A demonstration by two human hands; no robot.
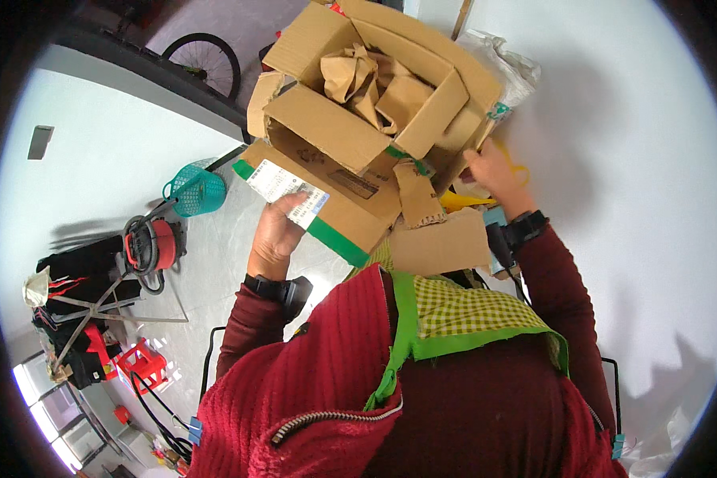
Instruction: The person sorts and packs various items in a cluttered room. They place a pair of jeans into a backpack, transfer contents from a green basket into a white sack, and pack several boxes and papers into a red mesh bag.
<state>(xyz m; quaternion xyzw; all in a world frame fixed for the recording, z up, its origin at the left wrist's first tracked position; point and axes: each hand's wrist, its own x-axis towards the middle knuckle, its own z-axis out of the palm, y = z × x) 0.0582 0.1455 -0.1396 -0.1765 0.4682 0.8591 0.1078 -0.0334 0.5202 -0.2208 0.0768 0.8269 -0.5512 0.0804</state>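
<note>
My left hand (279, 232) grips the flap of a large cardboard box (346, 206), its thumb on a white label that bears writing. Green tape runs along the flap's edge. My right hand (491, 170) is closed at the box's right side, where its fingertips are partly hidden. On top sits a smaller open cardboard box (310, 122), holding crumpled brown packing paper (349, 74). A torn cardboard strip (417, 197) hangs down in front, over a plain cardboard flap (439, 242) near the green checked apron (478, 310).
Right of the boxes are a white woven sack (505, 66), a yellow plastic item (463, 200) and the wall. At the left stand a teal basket (198, 190), a red vacuum cleaner (162, 245) and a red stool (143, 364). A bicycle wheel (206, 66) shows beyond the doorway.
</note>
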